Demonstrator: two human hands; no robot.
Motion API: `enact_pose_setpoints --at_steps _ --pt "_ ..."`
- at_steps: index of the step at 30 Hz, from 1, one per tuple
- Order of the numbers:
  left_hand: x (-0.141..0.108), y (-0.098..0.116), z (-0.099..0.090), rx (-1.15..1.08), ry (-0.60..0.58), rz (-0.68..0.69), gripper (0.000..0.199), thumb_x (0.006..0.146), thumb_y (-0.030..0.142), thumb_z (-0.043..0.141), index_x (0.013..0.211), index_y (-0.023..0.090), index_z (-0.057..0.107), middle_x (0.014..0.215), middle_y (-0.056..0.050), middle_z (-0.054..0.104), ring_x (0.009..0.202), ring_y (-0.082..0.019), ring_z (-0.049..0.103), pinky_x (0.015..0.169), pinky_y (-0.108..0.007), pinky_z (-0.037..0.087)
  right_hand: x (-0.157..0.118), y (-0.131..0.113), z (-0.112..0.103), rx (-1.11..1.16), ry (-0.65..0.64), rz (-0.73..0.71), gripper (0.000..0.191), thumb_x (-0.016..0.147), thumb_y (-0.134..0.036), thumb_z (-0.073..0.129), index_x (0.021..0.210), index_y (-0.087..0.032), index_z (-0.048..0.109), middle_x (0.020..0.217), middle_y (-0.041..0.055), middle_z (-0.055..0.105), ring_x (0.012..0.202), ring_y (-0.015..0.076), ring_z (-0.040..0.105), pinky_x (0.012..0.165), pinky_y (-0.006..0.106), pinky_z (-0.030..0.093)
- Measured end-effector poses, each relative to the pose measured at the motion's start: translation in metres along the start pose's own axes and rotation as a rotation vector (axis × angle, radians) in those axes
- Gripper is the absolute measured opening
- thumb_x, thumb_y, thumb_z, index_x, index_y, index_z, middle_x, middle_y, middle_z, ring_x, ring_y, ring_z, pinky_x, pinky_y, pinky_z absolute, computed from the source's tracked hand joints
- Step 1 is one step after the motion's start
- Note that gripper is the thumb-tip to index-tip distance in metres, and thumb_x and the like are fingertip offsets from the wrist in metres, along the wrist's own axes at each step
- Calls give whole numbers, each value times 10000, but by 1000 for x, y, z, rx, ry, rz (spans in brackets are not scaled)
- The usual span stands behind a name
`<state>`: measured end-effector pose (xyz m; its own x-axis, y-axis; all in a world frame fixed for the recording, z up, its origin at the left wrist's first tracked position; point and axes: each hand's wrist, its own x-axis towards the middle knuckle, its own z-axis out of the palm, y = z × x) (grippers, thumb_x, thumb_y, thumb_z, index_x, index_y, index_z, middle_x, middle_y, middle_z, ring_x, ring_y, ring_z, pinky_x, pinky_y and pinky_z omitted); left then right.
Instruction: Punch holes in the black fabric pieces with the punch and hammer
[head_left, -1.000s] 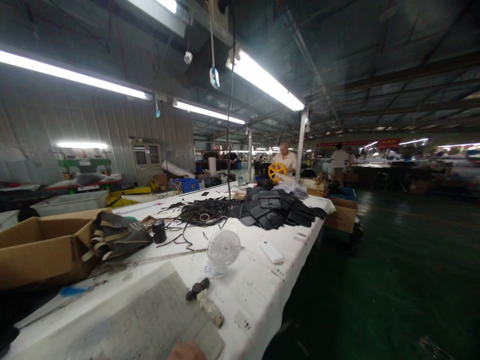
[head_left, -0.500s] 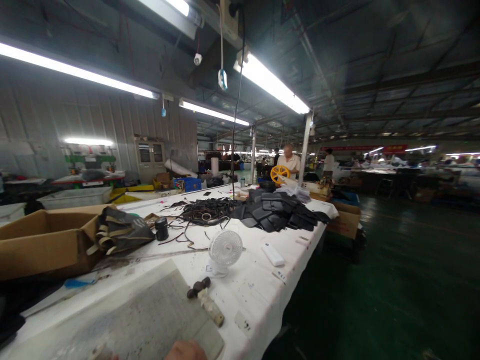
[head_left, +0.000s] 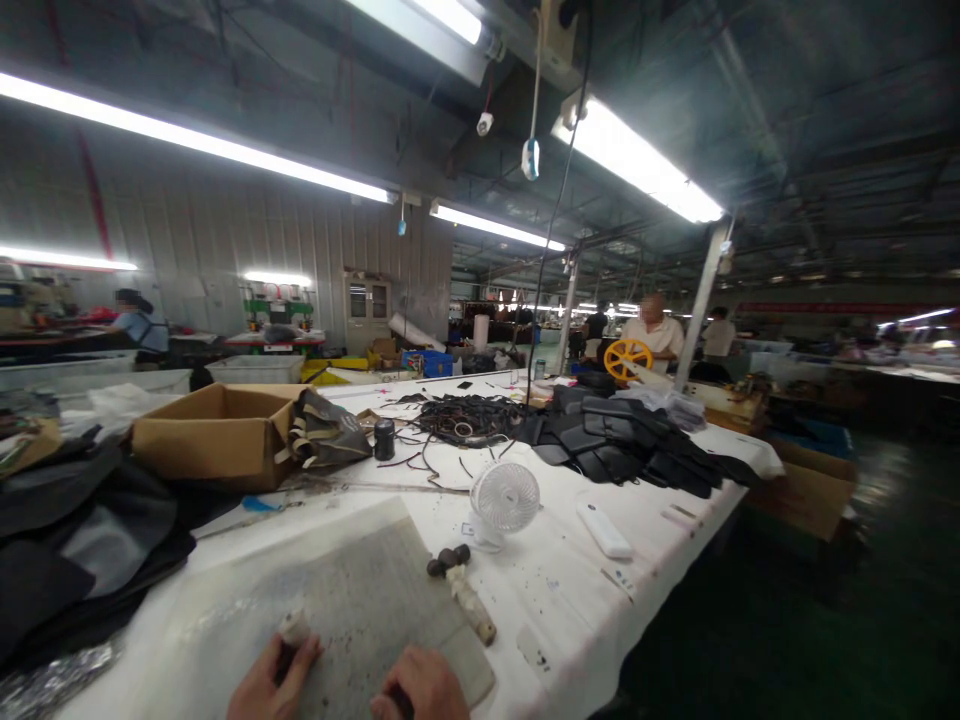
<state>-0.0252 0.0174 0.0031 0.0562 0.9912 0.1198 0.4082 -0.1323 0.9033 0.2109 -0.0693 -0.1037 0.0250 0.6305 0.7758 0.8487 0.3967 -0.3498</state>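
Note:
Low in the view, my left hand (head_left: 274,675) is closed round a small whitish object (head_left: 294,627) with a pale top, above a worn grey board (head_left: 360,590). To its right, my right hand (head_left: 421,685) has curled fingers over the board's lower part; something dark shows under them, too hidden to name. A hammer (head_left: 469,600) with a wrapped handle lies along the board's right edge, its dark head near a small white fan (head_left: 505,497). Right of the fan lies a white power bank (head_left: 604,530).
Black fabric pieces (head_left: 615,430) and tangled dark straps (head_left: 472,418) lie farther back. At the left are a cardboard box (head_left: 210,440), a grey bag (head_left: 326,430) and dark material (head_left: 90,530). A black can (head_left: 384,440) stands behind. Other people are in the background.
The view has swung left and tilted down, so the scene has shifted right. Both hands, barely visible at the lower edge before, now show more fully over the board.

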Motion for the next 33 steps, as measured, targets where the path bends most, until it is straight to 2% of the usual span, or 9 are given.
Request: enact_pose_setpoints --at_steps 6,9,16,20,27,33 --pt "-1 -2 1 -35 -11 0 567 733 800 657 911 269 747 943 -87 878 984 -372 840 885 -384 647 2 -7 -9 -17 -39 24 328 1030 -543 740 877 -270 644 797 -13 701 730 190 696 683 307 467" --pt "0 -5 2 -39 4 17 580 741 799 650 939 263 752 967 -91 881 1000 -373 837 892 -394 642 5 -10 -14 -12 -44 9 284 1029 -489 744 887 -268 636 808 -18 707 735 185 699 688 302 467" --pt "-1 -9 4 -49 -5 35 606 795 816 631 972 250 756 996 -104 887 1016 -373 840 879 -397 648 10 -14 -21 -14 -36 -30 344 1103 -543 634 897 -267 631 806 -21 704 729 173 693 685 297 453" --pt "-3 -7 3 -45 3 46 632 800 826 627 996 243 775 1015 -115 890 1035 -377 842 914 -399 656 10 -14 -20 -9 -27 -26 377 1119 -569 591 895 -269 630 803 -18 700 722 176 694 677 305 453" --pt "-2 -8 3 -32 0 52 670 813 851 617 1017 234 779 1005 -117 887 1029 -378 843 901 -398 661 2 -7 -12 -15 -48 7 248 1031 -455 743 906 -273 629 835 -29 713 752 176 700 696 303 477" --pt "2 -15 4 -38 -4 57 677 806 856 629 1019 230 772 1045 -126 889 1056 -390 835 937 -424 654 0 -2 -8 -27 -28 -28 259 1005 -459 781 899 -273 634 826 -40 714 726 163 685 669 301 470"
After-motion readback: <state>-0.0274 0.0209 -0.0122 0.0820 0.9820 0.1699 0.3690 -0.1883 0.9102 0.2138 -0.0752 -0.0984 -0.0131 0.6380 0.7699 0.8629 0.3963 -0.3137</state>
